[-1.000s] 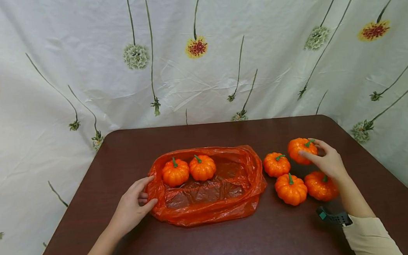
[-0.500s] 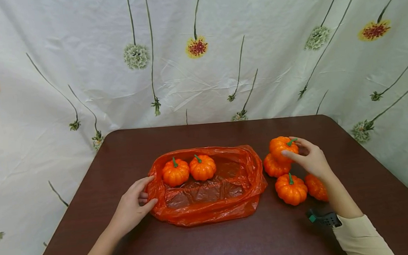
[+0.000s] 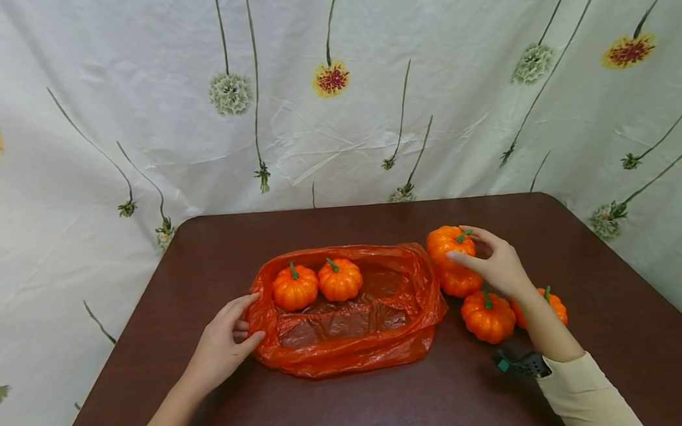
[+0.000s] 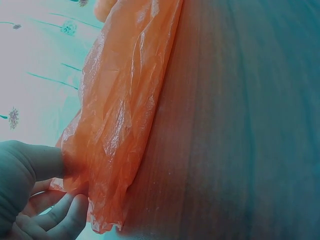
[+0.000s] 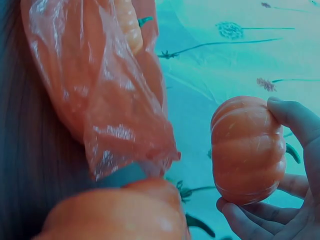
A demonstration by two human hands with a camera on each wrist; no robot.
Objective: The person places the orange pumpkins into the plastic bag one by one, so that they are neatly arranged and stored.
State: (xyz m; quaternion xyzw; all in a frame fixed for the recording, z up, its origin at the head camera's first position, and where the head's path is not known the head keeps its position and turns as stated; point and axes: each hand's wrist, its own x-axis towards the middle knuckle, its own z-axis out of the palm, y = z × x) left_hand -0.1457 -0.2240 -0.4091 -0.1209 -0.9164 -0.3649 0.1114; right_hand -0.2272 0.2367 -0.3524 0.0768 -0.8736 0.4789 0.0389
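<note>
Pumpkin (image 3: 445, 244) held aloft by thumb and fingers of the right grip (image 3: 499, 267), near a red plastic bag (image 3: 350, 361) pinched at its left end by the left grip (image 3: 224, 339). Too low a pass could snag slack plastic or knock the loose pumpkin (image 3: 459, 284) beside it, rolling it across the surface (image 3: 359, 410).

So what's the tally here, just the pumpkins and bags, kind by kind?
Orange pumpkins: 6 (2 inside the bag, 1 held in the person's right hand, 3 on the table outside the bag)
Orange-red bags: 1
Total: 7
</note>
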